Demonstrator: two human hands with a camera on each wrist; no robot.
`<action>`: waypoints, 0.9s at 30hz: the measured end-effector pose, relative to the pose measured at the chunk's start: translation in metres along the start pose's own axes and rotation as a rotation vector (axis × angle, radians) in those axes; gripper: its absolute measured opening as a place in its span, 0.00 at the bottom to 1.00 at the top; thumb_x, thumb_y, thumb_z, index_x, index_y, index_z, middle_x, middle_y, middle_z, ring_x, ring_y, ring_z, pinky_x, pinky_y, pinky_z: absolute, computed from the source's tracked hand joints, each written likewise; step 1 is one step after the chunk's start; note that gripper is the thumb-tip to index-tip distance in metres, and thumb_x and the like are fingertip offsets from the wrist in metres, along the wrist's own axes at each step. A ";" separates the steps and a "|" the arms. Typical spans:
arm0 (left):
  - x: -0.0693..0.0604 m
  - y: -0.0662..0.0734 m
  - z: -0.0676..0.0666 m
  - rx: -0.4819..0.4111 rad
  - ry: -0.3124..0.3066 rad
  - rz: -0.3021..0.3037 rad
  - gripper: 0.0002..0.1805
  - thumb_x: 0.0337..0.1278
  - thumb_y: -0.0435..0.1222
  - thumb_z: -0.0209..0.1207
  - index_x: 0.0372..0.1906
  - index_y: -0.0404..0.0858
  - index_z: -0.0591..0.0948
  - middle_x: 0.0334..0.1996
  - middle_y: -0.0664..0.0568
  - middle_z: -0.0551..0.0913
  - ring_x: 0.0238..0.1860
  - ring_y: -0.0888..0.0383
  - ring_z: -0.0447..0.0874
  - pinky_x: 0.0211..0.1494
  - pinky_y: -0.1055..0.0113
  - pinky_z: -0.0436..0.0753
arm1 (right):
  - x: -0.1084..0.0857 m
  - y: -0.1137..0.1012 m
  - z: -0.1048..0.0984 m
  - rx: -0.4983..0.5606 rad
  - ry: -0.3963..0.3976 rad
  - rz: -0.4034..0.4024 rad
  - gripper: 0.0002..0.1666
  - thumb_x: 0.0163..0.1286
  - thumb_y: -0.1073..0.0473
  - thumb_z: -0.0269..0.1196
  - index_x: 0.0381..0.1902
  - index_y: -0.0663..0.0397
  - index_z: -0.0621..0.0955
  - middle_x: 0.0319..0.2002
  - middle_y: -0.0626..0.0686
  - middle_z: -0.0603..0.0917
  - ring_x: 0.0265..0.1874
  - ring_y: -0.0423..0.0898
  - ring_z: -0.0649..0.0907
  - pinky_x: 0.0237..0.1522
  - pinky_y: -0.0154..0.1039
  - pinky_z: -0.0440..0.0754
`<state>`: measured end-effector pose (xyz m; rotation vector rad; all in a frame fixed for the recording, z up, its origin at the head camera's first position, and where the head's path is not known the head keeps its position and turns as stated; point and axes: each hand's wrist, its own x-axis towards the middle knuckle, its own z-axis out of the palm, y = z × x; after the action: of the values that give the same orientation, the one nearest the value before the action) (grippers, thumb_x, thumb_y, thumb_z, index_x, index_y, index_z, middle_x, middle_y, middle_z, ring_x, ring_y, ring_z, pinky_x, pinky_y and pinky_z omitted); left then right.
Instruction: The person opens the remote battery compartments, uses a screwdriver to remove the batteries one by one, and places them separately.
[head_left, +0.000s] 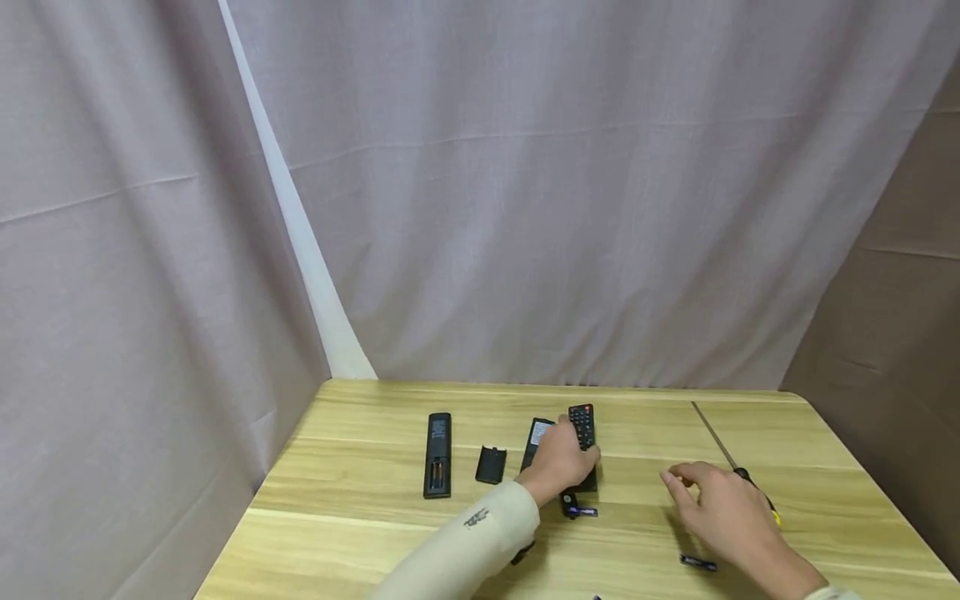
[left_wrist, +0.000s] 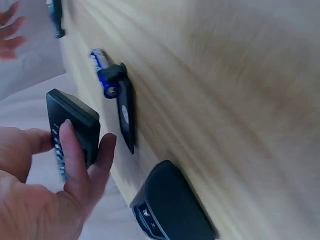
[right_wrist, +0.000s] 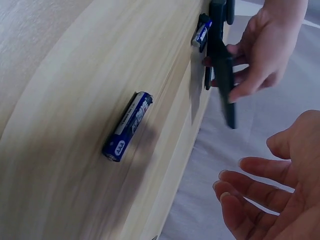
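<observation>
- Here the left hand (head_left: 558,457) is clamping its thumb and fingers around a black remote (head_left: 582,423), holding it at the middle of the surface (head_left: 360,533); a red button is showing at its far end, the key markings staying too small to read.
- Over on the right, the right hand (head_left: 723,508) is hovering, fingers loosely bent, thumb apart from the fingertips in its wrist view.
- Just below it a blue battery (right_wrist: 129,125) is lying, clearly reading "AAA"; its larger stylised lettering I'm not making out.
- Near the left hand, a second blue battery (head_left: 585,512) is lying against a slim black piece (left_wrist: 127,95) bearing a pale oval.
- Partly behind that hand, another remote (head_left: 540,431) is displaying a white label, illegible from here.
- Further left, a black cover (head_left: 491,465) is resting, and beyond it a remote (head_left: 438,429) is lying with batteries showing in its uncovered compartment.
- Out beside the right hand, a screwdriver (head_left: 715,437) is lying diagonally, yellow at its handle end.
</observation>
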<state>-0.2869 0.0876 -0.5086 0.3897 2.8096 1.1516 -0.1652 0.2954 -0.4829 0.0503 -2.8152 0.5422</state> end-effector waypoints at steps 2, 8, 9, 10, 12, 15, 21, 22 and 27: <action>-0.006 -0.002 -0.006 -0.140 -0.008 0.007 0.39 0.70 0.43 0.65 0.77 0.27 0.66 0.37 0.41 0.87 0.22 0.60 0.83 0.21 0.68 0.84 | 0.000 0.000 -0.001 -0.002 0.001 0.001 0.16 0.79 0.45 0.64 0.48 0.48 0.92 0.46 0.57 0.94 0.30 0.49 0.90 0.25 0.48 0.85; -0.025 -0.008 -0.026 -0.427 -0.028 0.017 0.42 0.72 0.40 0.59 0.82 0.27 0.58 0.30 0.49 0.87 0.16 0.57 0.85 0.24 0.62 0.90 | -0.001 -0.004 -0.003 -0.012 0.023 -0.004 0.16 0.79 0.45 0.64 0.48 0.48 0.92 0.44 0.55 0.94 0.27 0.45 0.87 0.23 0.46 0.82; -0.028 -0.008 -0.030 -0.457 -0.028 0.017 0.41 0.72 0.39 0.58 0.82 0.27 0.58 0.32 0.49 0.87 0.17 0.57 0.86 0.26 0.60 0.91 | -0.001 -0.005 -0.003 -0.013 0.024 -0.006 0.17 0.80 0.45 0.64 0.48 0.48 0.92 0.44 0.55 0.94 0.27 0.44 0.87 0.23 0.45 0.82; -0.031 -0.009 -0.035 -0.487 -0.030 0.018 0.41 0.72 0.39 0.58 0.82 0.27 0.58 0.35 0.49 0.87 0.18 0.56 0.87 0.28 0.57 0.93 | -0.001 -0.006 -0.004 -0.012 0.028 -0.008 0.17 0.79 0.45 0.64 0.48 0.48 0.92 0.44 0.55 0.94 0.26 0.43 0.86 0.22 0.45 0.81; -0.037 -0.012 -0.044 -0.539 -0.038 0.016 0.40 0.73 0.38 0.57 0.82 0.28 0.58 0.39 0.49 0.87 0.19 0.55 0.87 0.32 0.52 0.94 | -0.001 -0.009 -0.004 -0.008 0.027 -0.012 0.17 0.79 0.45 0.64 0.48 0.49 0.92 0.44 0.55 0.94 0.26 0.41 0.84 0.23 0.44 0.81; -0.044 -0.018 -0.055 -0.613 -0.049 0.023 0.38 0.73 0.37 0.57 0.82 0.30 0.61 0.46 0.46 0.85 0.22 0.56 0.87 0.34 0.51 0.94 | -0.001 -0.013 -0.004 -0.005 0.022 -0.012 0.17 0.79 0.44 0.64 0.48 0.48 0.92 0.45 0.55 0.94 0.27 0.39 0.83 0.24 0.44 0.81; -0.052 -0.034 -0.068 -0.754 -0.049 0.064 0.32 0.77 0.33 0.54 0.79 0.30 0.63 0.56 0.36 0.83 0.29 0.55 0.90 0.31 0.59 0.93 | -0.001 -0.015 -0.001 -0.005 0.025 -0.024 0.15 0.79 0.46 0.65 0.47 0.46 0.92 0.46 0.54 0.94 0.30 0.41 0.86 0.27 0.47 0.84; -0.053 -0.037 -0.069 -0.772 -0.049 0.070 0.30 0.78 0.32 0.53 0.78 0.29 0.64 0.58 0.34 0.83 0.30 0.55 0.91 0.31 0.60 0.93 | -0.002 -0.015 0.000 -0.002 0.025 -0.026 0.14 0.79 0.46 0.65 0.47 0.46 0.92 0.46 0.54 0.94 0.30 0.41 0.86 0.27 0.47 0.84; -0.057 -0.047 -0.075 -0.813 -0.051 0.111 0.25 0.81 0.31 0.50 0.75 0.26 0.66 0.64 0.31 0.82 0.38 0.49 0.94 0.32 0.60 0.94 | -0.006 -0.017 0.005 0.026 0.038 -0.058 0.13 0.78 0.45 0.66 0.44 0.42 0.93 0.41 0.47 0.94 0.27 0.33 0.82 0.26 0.38 0.80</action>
<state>-0.2540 -0.0108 -0.4892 0.4742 2.0353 2.0991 -0.1596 0.2781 -0.4830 0.1254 -2.7600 0.5610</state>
